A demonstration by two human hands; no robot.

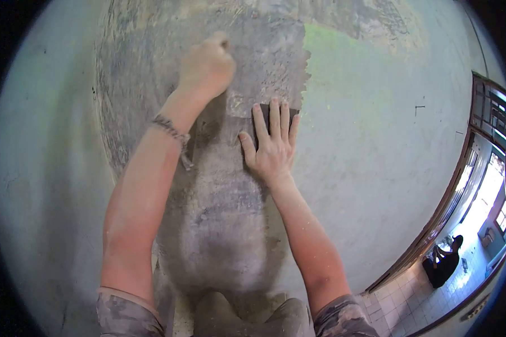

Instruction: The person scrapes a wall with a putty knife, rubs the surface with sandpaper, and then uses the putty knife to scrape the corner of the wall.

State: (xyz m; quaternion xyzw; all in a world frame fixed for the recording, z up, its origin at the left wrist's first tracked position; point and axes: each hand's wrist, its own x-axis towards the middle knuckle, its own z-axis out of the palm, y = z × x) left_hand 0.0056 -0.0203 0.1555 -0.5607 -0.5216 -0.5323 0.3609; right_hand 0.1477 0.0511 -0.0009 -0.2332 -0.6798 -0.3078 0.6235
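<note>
My left hand (208, 66) is curled into a fist at the upper middle of the wall, slightly smeared by motion. Whatever its fingers may hold is hidden. A braided bracelet (171, 129) circles that wrist, with a loose end dangling. Lower and to the right, my right hand (272, 140) lies flat with fingers spread. Under its fingers is a dark rectangular sheet (265, 114), pressed to the wall, perhaps sandpaper. Both hands are over a rough grey scraped patch (225, 210) of the wall. Pale green paint (343, 73) borders it with a ragged edge on the right.
Light painted wall (376, 185) continues on both sides. At the far right is a doorway with a wooden frame (433, 241). Beyond it, a person in dark clothes (443, 268) sits low on the tiled floor (410, 297). My knees (216, 314) show at the bottom.
</note>
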